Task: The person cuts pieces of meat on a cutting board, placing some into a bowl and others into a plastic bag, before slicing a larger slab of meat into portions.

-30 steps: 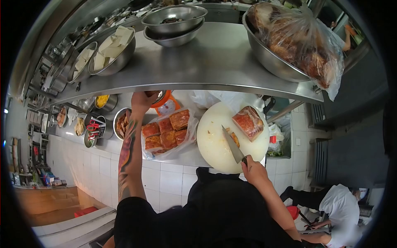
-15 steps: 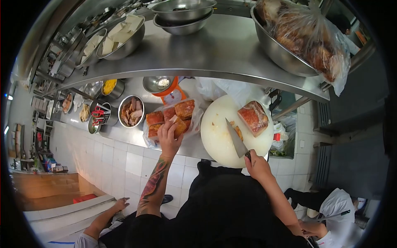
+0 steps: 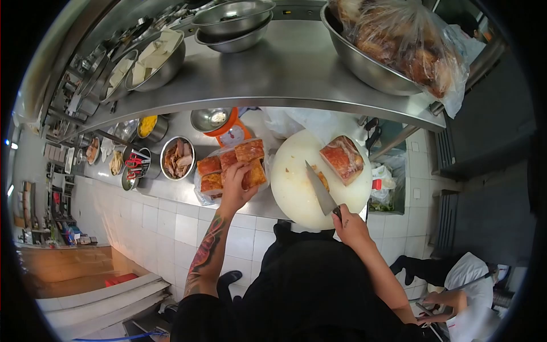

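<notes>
On the left, several blocks of crisp-skinned roast pork belly (image 3: 248,150) sit in an opened clear plastic bag (image 3: 200,195). My left hand (image 3: 235,187) is among them, its fingers curled over the edge of the front right pork block (image 3: 254,175); the fingertips are partly hidden. My right hand (image 3: 351,226) grips the handle of a kitchen knife (image 3: 321,190). The blade lies low over a round white cutting board (image 3: 293,194), pointing away from me. Beside the blade is a small browned scrap (image 3: 323,179). A larger pork block (image 3: 342,159) rests at the board's far right.
Behind the pork stands an orange scale (image 3: 232,132) carrying a steel bowl. A bowl of cut meat (image 3: 178,158) is to the left. Overhead runs a steel shelf (image 3: 256,85) with bowls and bagged meat (image 3: 399,48). Another person (image 3: 464,285) is at lower right.
The pork block under my left hand was tilted and now lies flatter among the others. My right hand and the knife have barely moved. The view has shifted slightly, and a person at lower left has left it.
</notes>
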Demonstrator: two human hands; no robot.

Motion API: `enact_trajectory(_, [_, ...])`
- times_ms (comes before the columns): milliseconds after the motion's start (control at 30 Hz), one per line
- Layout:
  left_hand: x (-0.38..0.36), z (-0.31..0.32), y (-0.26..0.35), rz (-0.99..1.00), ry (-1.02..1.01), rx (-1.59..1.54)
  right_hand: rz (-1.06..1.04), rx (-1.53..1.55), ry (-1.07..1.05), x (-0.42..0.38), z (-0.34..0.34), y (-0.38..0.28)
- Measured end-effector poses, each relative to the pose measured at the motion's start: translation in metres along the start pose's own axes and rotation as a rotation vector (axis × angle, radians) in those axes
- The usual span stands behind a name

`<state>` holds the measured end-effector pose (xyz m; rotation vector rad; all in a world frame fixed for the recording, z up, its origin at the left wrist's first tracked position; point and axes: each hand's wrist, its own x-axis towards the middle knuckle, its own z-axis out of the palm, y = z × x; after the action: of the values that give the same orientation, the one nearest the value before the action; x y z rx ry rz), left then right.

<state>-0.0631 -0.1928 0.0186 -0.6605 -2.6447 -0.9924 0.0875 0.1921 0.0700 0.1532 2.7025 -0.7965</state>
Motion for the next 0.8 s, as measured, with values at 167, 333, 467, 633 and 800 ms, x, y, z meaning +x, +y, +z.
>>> enact_trajectory(167, [0.004, 0.003, 0.000, 0.037, 0.045, 0.097, -0.034, 0.049, 0.031, 0.000, 0.003, 0.008])
enact_trajectory(333, [-0.002, 0.001, 0.023, 0.068, 0.082, 0.183, -0.059, 0.262, 0.102, -0.024, -0.015, 0.012])
enact_trajectory(467, [0.000, 0.033, 0.075, 0.073, 0.018, -0.028, -0.040, 0.480, 0.116, -0.054, -0.035, 0.054])
enact_trajectory(633, [0.037, 0.107, 0.136, 0.079, -0.163, -0.190, 0.250, 0.757, -0.232, -0.076, -0.059, 0.098])
enact_trajectory(800, [0.045, 0.165, 0.129, -0.063, -0.158, -0.052, 0.273, 0.890, -0.390, -0.055, -0.028, 0.108])
